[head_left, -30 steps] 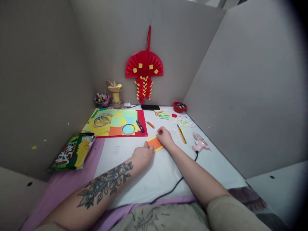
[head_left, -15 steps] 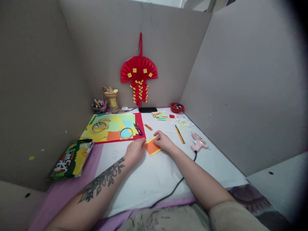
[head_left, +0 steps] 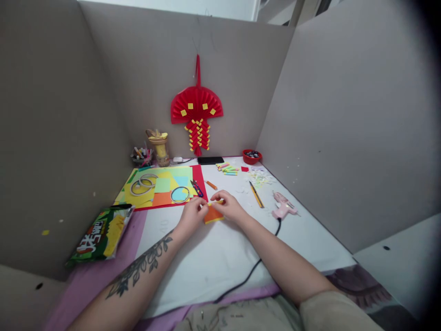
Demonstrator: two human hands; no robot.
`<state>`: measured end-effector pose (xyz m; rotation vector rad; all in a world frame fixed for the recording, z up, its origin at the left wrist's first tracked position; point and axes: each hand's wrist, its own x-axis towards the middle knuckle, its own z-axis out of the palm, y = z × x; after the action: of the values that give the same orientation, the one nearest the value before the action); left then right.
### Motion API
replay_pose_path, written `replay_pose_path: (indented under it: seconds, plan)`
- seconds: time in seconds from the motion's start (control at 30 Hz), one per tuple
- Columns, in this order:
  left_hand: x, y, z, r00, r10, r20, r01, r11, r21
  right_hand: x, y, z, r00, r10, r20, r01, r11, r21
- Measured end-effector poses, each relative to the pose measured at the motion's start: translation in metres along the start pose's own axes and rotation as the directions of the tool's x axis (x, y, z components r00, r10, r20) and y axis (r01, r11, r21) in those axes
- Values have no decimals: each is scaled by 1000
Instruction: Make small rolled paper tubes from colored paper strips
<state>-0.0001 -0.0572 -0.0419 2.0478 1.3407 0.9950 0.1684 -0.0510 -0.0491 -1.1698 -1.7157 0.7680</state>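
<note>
An orange piece of paper (head_left: 213, 215) with yellow strips along its edges lies between my hands, low over the white table (head_left: 206, 257). My left hand (head_left: 191, 214) pinches its upper left corner between thumb and fingers. My right hand (head_left: 225, 206) is closed on its upper edge, with thumb and forefinger near the left fingertips. Part of the paper is hidden behind the right fingers. Just beyond the hands lie an orange paper roll (head_left: 211, 185) and small blue-handled snips (head_left: 196, 188).
Coloured paper sheets (head_left: 161, 198) with rings lie at the left. A snack bag (head_left: 103, 234) sits at the left edge. To the right are a yellow cutter (head_left: 256, 195) and a pink glue gun (head_left: 283, 205), its cable crossing the front. A red fan ornament (head_left: 197, 105) hangs behind.
My right hand has moved left, closer to my left hand, along the paper's top edge. The paper has turned to lie more level. The camera has tilted slightly upward.
</note>
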Motion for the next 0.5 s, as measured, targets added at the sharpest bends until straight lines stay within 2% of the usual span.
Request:
replay_pose_path:
  seconds: [0.1, 0.23, 0.3, 0.4, 0.5]
  plan:
    - [-2, 2, -1, 996, 80, 29, -81, 996, 41, -1, -8, 4, 994, -113, 10, 114, 987, -117]
    - [-2, 4, -5, 993, 114, 35, -115, 992, 49, 0, -10, 3, 991, -136, 14, 136, 987, -86]
    - [-1, 5, -9, 995, 98, 21, -99, 994, 43, 2, -7, -2, 996, -90, 4, 90, 996, -9]
    - [0, 4, -14, 998, 60, 5, -60, 998, 18, 3, -1, -9, 998, 59, -7, -57, 990, 126]
    - [1, 1, -17, 999, 35, 12, -35, 999, -30, 3, 6, -13, 988, 151, 25, -153, 967, 201]
